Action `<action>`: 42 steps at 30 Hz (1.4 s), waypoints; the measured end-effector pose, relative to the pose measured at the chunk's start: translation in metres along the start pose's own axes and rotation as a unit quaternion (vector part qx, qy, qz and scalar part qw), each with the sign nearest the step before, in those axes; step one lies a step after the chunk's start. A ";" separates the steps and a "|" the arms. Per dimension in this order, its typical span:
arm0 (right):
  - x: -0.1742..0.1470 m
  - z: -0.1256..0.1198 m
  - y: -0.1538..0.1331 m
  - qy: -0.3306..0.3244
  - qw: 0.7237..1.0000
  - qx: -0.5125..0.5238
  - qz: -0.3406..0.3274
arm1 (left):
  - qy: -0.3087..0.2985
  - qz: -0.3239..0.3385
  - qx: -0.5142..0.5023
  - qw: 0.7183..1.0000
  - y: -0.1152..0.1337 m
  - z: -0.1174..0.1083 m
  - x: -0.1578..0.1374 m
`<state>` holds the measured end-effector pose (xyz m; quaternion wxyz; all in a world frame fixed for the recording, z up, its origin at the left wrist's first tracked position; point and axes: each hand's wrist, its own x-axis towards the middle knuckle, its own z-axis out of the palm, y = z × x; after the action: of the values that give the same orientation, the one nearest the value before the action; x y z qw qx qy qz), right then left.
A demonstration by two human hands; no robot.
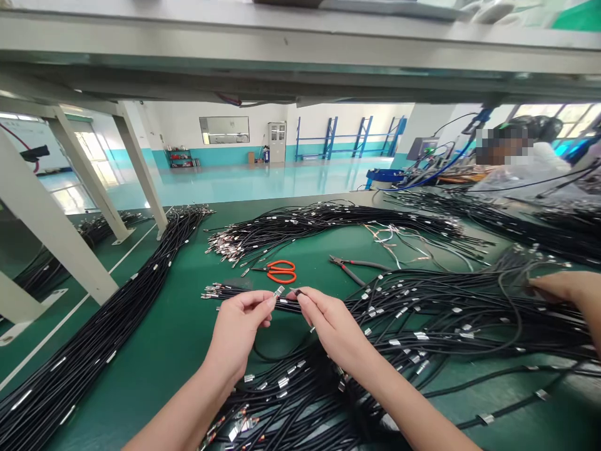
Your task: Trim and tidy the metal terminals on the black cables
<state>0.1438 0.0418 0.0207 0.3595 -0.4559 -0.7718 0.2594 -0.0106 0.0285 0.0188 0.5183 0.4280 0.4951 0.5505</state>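
My left hand (241,326) pinches a small silvery metal terminal (279,291) between thumb and forefinger. Close to its right, my right hand (331,319) has thumb and fingers closed on the dark end of a black cable (297,292). A narrow gap seems to separate the two fingertips; whether terminal and cable are joined I cannot tell. Behind both hands lies a small bunch of black cables (220,290) with bare metal ends. Below and right of them spreads a large heap of black cables (300,388) with white labels.
Orange-handled scissors (282,272) and grey-handled cutting pliers (352,266) lie beyond my hands. More cable bundles (150,282) (319,216) rest on the green table (188,369). A co-worker's hand (563,288) touches cables at right. White metal posts (51,219) and an overhead shelf (282,44) frame the space.
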 end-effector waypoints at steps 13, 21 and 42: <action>0.007 0.009 0.029 -0.128 0.937 -0.313 -0.088 | -0.097 0.114 0.406 0.901 -0.036 -0.030 0.029; 0.006 0.029 0.033 -0.163 0.893 -0.395 -0.140 | -0.118 0.139 0.482 0.857 -0.041 -0.030 0.032; 0.004 0.035 0.033 -0.155 0.877 -0.431 -0.146 | -0.108 0.128 0.492 0.854 -0.040 -0.028 0.034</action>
<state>0.1315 0.0579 -0.0233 0.0371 -0.4018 -0.9108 -0.0873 -0.0357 0.0588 -0.0259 0.2156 0.7435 0.5828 0.2470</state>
